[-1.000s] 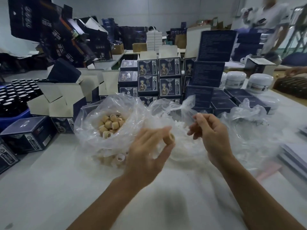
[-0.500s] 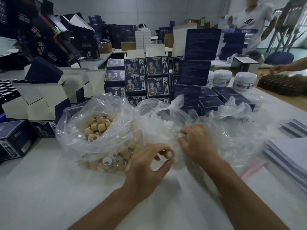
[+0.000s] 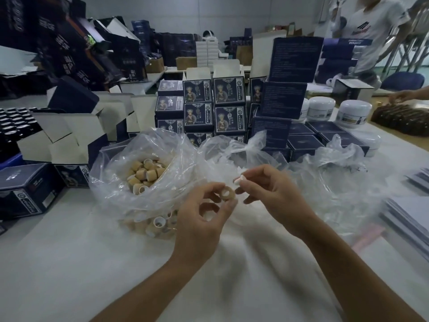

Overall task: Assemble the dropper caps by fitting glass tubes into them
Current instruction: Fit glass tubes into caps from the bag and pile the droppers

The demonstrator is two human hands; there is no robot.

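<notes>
Pinching a tan ring cap (image 3: 228, 194) between thumb and forefinger, the left hand (image 3: 204, 219) holds it above the table's middle, beside the bag of caps (image 3: 144, 175). Just right, the right hand (image 3: 274, 194) pinches a white insert (image 3: 239, 180); misaligned, it could slip.

The right hand (image 3: 271, 191) is coming up out of the plastic bag (image 3: 232, 149), now pinching a small white piece (image 3: 239, 180), possibly a rubber bulb, just beside the tan cap (image 3: 228, 194) the left hand (image 3: 204, 214) is raising.
</notes>
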